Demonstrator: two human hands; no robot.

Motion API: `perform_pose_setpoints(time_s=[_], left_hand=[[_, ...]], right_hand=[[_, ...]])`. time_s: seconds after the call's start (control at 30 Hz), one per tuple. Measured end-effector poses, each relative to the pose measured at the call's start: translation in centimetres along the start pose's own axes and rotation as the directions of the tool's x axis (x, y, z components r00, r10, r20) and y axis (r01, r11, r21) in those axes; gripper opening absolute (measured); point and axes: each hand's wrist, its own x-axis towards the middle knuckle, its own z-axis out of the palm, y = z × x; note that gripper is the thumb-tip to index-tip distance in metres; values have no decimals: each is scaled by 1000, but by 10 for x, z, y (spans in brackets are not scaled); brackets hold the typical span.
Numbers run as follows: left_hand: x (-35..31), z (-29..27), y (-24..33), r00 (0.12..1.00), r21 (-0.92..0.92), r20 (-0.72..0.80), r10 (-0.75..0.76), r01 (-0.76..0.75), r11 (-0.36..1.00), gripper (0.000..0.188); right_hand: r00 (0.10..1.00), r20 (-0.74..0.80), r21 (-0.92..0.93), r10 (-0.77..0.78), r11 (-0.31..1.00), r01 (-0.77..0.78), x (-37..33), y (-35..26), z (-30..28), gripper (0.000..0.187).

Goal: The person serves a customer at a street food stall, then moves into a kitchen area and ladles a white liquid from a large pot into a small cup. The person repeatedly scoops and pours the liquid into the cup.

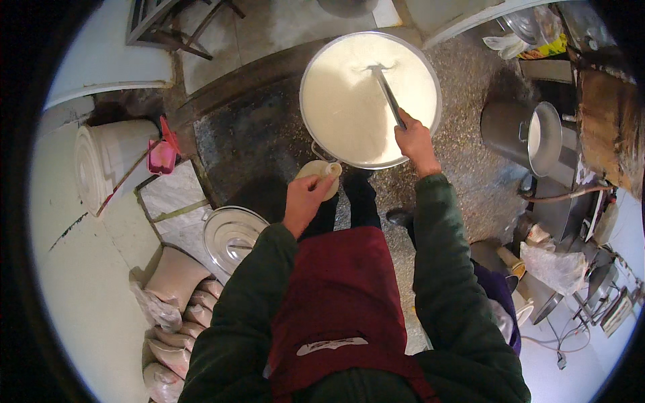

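Observation:
A large round metal pot (304, 111) stands on the floor in front of me, filled nearly to its rim with creamy white liquid (342, 101). My right hand (418, 146) is wrapped round the upper end of a long metal-handled stirrer (388, 93). Its lower end dips into the liquid, which hides its head. At the pot's near left edge, by a side handle (322, 152), my left hand (304, 201) grips the neck of a pale plastic jug (310, 169). The jug hangs beside the pot, and its mouth shows above my fingers.
On the left are a metal lid (234, 232), a pink dustpan (161, 156), a white bucket (111, 161) and stacked filled bags (176, 279). A tilted metal pot (543, 138) is at right. A dark shoe (400, 216) stands right of my legs.

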Motion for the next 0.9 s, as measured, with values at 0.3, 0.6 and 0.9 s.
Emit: perform_pose_setpoints(time_s=[0.3, 0.6, 0.9], left_hand=[[26, -26, 11, 997, 38, -82, 7, -4, 999, 53], [89, -27, 46, 999, 273, 9, 51, -52, 961, 58], [172, 25, 78, 965, 716, 246, -89, -119, 688, 65]], right_hand=[[944, 241, 54, 225, 968, -244, 36, 1, 34, 66], [985, 144, -27, 93, 996, -90, -34, 21, 76, 62], [996, 57, 220, 74, 972, -85, -168, 43, 76, 67]])
